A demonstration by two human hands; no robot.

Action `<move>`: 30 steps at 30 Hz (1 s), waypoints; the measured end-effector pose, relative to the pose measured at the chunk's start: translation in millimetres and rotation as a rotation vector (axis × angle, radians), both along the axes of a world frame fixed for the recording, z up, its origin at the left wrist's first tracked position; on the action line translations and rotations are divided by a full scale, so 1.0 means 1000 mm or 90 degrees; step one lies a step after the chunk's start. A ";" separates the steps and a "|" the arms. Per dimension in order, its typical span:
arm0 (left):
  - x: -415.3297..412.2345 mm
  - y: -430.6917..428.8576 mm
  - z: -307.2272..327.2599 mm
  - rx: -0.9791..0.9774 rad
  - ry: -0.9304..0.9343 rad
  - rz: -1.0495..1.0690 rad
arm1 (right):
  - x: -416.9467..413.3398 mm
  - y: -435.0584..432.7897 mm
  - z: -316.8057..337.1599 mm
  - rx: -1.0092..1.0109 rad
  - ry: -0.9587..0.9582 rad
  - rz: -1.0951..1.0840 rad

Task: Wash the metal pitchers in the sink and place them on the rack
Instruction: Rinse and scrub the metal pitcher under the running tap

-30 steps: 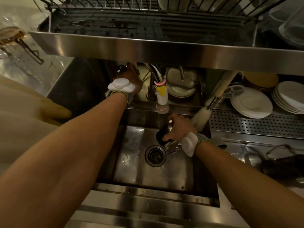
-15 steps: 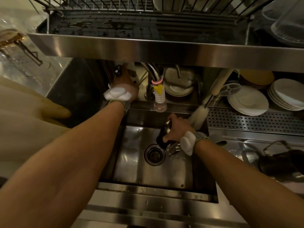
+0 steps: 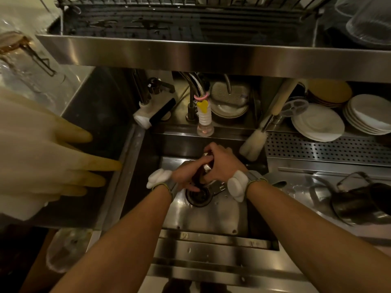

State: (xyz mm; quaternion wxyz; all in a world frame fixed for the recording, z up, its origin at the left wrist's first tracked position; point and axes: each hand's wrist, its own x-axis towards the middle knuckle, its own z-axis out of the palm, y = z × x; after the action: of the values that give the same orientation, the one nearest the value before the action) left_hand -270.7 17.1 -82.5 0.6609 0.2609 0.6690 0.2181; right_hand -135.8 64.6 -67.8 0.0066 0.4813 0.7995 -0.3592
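Note:
Both hands meet over the drain [image 3: 198,196] of the steel sink [image 3: 211,216]. A small metal pitcher [image 3: 206,167] is held between them, mostly hidden by fingers. My right hand [image 3: 222,163] grips it from above and the right. My left hand [image 3: 186,176] holds its lower left side, fingers curled under it. The tap spout [image 3: 204,120] with a white ribbed end hangs just behind the hands. More metal pitchers [image 3: 357,199] lie on the counter at the right. The drying rack [image 3: 190,15] sits on the shelf overhead.
A steel shelf edge [image 3: 211,58] juts out above the sink. A bottle brush [image 3: 254,144] leans at the sink's back right corner. Stacked white plates [image 3: 317,121] stand on the perforated drainboard. Rubber gloves [image 3: 42,155] hang at the left. A tap lever [image 3: 160,85] sits behind the sink.
My left hand has left the tap lever at the back and come down to the pitcher. The right hand has kept hold of the pitcher over the drain.

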 end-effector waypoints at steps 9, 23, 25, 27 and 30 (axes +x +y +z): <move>-0.010 -0.006 -0.014 0.044 0.022 0.162 | 0.013 0.003 -0.012 -0.175 -0.001 -0.104; -0.039 0.003 -0.010 0.106 0.431 -0.016 | 0.008 -0.011 -0.011 -0.237 0.159 -0.290; -0.042 -0.001 -0.018 0.087 0.450 -0.062 | 0.010 -0.014 -0.018 -0.215 0.033 -0.251; -0.042 -0.005 -0.022 0.075 0.449 -0.084 | 0.013 -0.018 -0.022 -0.214 0.037 -0.263; -0.041 -0.005 -0.023 0.089 0.453 -0.096 | 0.013 -0.019 -0.015 -0.254 0.232 -0.335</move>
State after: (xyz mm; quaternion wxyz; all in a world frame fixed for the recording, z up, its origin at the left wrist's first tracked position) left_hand -311.2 12.2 -105.7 0.3816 0.4136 0.8194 0.1092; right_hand -122.8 46.1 -82.8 -0.1343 0.5876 0.5512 -0.5770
